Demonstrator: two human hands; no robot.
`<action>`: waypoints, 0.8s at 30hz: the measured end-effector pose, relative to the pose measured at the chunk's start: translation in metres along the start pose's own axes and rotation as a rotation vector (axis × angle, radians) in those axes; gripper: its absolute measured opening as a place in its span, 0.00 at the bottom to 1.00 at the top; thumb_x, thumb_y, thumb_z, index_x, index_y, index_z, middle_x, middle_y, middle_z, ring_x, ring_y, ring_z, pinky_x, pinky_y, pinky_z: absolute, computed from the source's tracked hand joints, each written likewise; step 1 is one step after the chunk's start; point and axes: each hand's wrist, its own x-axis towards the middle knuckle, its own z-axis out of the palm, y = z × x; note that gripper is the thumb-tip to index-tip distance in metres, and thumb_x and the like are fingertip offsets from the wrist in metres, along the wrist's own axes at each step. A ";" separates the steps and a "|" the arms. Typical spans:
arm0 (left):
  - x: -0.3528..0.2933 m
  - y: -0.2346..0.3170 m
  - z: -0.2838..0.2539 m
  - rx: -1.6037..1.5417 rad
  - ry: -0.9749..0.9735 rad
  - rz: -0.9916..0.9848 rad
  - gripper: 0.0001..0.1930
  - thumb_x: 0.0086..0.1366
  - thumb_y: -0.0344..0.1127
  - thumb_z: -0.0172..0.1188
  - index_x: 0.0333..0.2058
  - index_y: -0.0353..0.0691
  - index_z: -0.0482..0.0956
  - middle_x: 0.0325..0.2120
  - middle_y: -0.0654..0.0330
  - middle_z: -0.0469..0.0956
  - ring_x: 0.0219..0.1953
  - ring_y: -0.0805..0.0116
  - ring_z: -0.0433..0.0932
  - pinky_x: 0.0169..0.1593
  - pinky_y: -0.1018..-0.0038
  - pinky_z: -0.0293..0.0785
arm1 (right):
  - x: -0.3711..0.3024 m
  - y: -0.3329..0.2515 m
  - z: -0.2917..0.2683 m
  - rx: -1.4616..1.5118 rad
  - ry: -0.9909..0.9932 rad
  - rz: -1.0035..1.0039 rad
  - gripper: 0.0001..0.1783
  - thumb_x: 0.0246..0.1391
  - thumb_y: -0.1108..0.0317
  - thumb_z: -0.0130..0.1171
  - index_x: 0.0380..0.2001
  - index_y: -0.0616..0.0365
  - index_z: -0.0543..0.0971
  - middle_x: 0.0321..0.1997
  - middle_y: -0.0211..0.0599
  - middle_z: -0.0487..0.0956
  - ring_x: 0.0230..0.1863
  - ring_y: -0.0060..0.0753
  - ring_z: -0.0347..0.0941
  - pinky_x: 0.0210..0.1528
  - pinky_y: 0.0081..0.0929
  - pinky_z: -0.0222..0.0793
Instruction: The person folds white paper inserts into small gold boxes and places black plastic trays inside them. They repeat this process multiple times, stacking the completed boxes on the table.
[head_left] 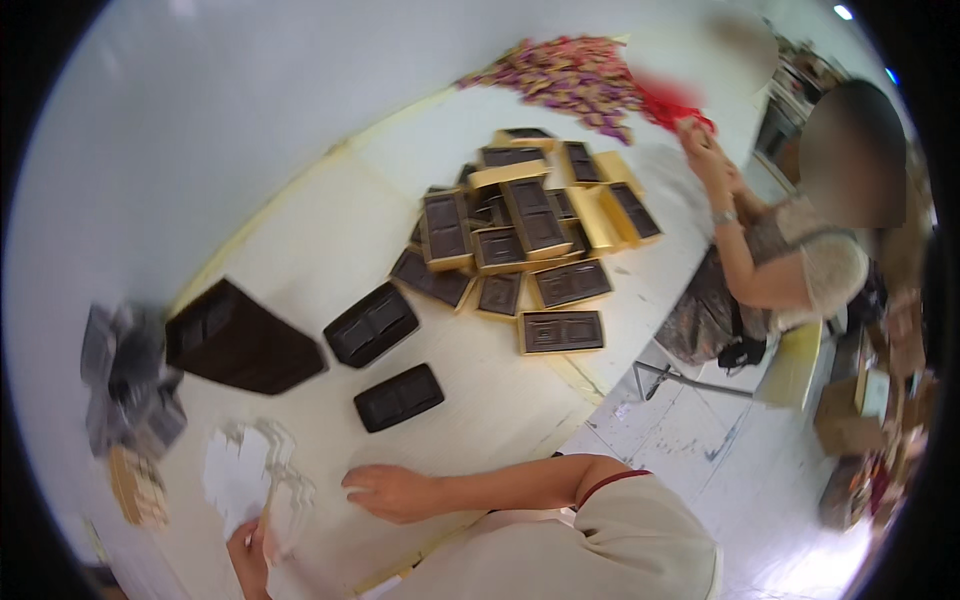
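My left hand (pixel 248 556) is at the lower left, its fingers closed around the edge of a pale folded card (pixel 282 522). Beside it lies a pile of white cut-out cards (pixel 236 468) with notched edges. My right hand (pixel 392 492) hovers over or rests on the table to the right of the card, fingers curled together; whatever is in them is hidden. Beyond my hands lie two loose dark brown trays (pixel 399 397) (pixel 371 325), each with two recesses. A tall stack of such trays (pixel 245 337) leans at the left.
Gold boxes with dark trays inside (pixel 562 332) are heaped mid-table. Clear plastic pieces (pixel 130 380) and a bundle of tan cards (pixel 138 487) lie at the left. Farther back are many small red and purple wrapped pieces (pixel 570 80). A co-worker (pixel 790 240) sits at the right, handling red material.
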 end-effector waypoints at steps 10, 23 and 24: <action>-0.031 0.045 0.058 0.592 1.039 0.584 0.15 0.71 0.37 0.49 0.33 0.33 0.81 0.28 0.50 0.81 0.29 0.52 0.79 0.34 0.62 0.76 | 0.007 0.013 -0.018 -0.194 0.115 -0.223 0.23 0.45 0.68 0.57 0.47 0.61 0.70 0.47 0.51 0.68 0.50 0.53 0.66 0.49 0.45 0.65; -0.096 0.123 0.212 -0.143 0.030 0.517 0.08 0.64 0.28 0.51 0.38 0.29 0.76 0.28 0.54 0.79 0.31 0.67 0.77 0.38 0.72 0.72 | -0.130 -0.087 -0.077 -0.488 0.292 -0.095 0.28 0.49 0.68 0.63 0.54 0.62 0.70 0.53 0.52 0.66 0.52 0.56 0.66 0.56 0.46 0.62; -0.089 0.130 0.216 -0.163 -0.043 0.455 0.08 0.64 0.28 0.51 0.38 0.30 0.76 0.28 0.53 0.79 0.31 0.67 0.76 0.37 0.72 0.72 | -0.133 -0.085 -0.076 -0.550 0.314 -0.154 0.27 0.47 0.65 0.65 0.50 0.62 0.71 0.54 0.52 0.67 0.55 0.55 0.66 0.58 0.47 0.62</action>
